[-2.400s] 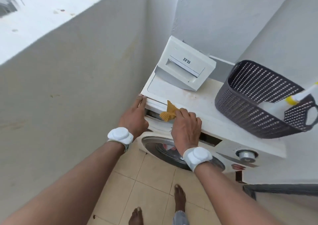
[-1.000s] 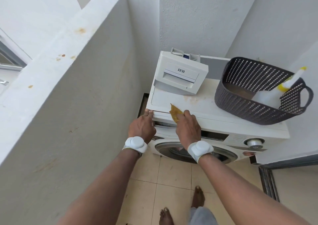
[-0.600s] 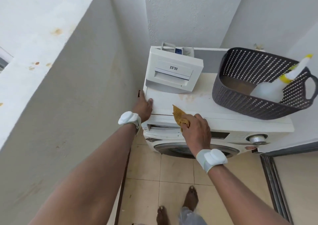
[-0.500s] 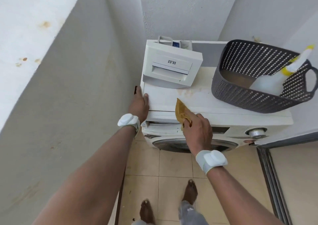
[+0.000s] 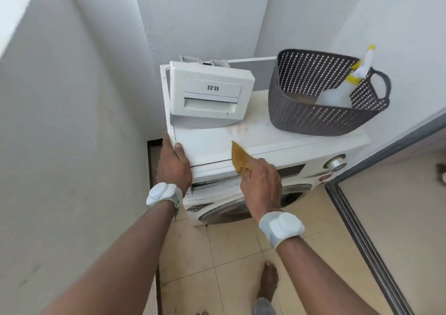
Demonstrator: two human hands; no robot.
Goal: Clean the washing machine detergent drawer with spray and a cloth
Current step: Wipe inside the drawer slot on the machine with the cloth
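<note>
1. My left hand (image 5: pixel 173 162) clasps the near-left corner of the washing machine (image 5: pixel 265 143), thumb on top, fingers wrapped down the side.
2. My right hand (image 5: pixel 261 184) pinches a small brown cloth (image 5: pixel 239 159) between fingertips at the near front edge, just above the open drawer slot (image 5: pixel 212 189).
3. The detergent drawer (image 5: pixel 211 94) is out of the machine, standing on the far-left of the top with its face toward me.
4. The drawer looks like light, rigid plastic, probably slick if wet; I would take it by both side walls, or by the recessed handle in its face.
5. The cloth is thin and limp, so I would bunch it for pressure.
6. The spray bottle (image 5: pixel 337 95) leans inside the dark basket (image 5: pixel 313 114) at the far right.
7. The drawer's compartments hide behind its face, so I cannot judge how dirty they are; the slot's interior is dark, possibly grimy.
</note>
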